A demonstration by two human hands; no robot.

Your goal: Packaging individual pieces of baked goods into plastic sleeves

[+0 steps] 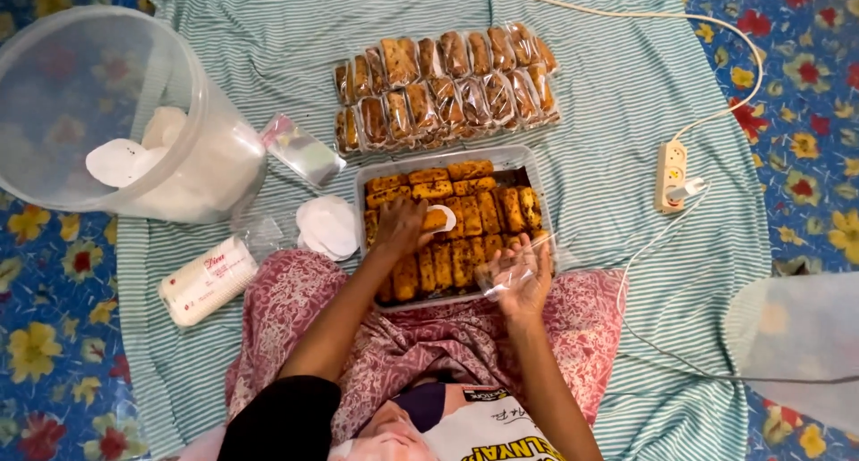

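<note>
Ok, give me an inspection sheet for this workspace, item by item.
Surface: green-striped cloth on flowered floor covering.
Job's things: clear tray of brown cake slices; wrapped cake slices; thin clear plastic bag.
Clutter: translucent plastic bucket, white paper discs, white sleeve of cups.
Hands: left hand on a slice; right hand holds the bag.
Cables: white power strip, white cord.
Surroundings: nothing seen.

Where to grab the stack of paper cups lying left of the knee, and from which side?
Grip the cup stack across the middle of its round body, coming from above. It lies on its side on the striped cloth, long axis slanting, so fingers should close across that axis. Its ends look poorer: one shows the cup rims, and loose plastic wrap trails off the upper right. Both flanks look free.
</note>
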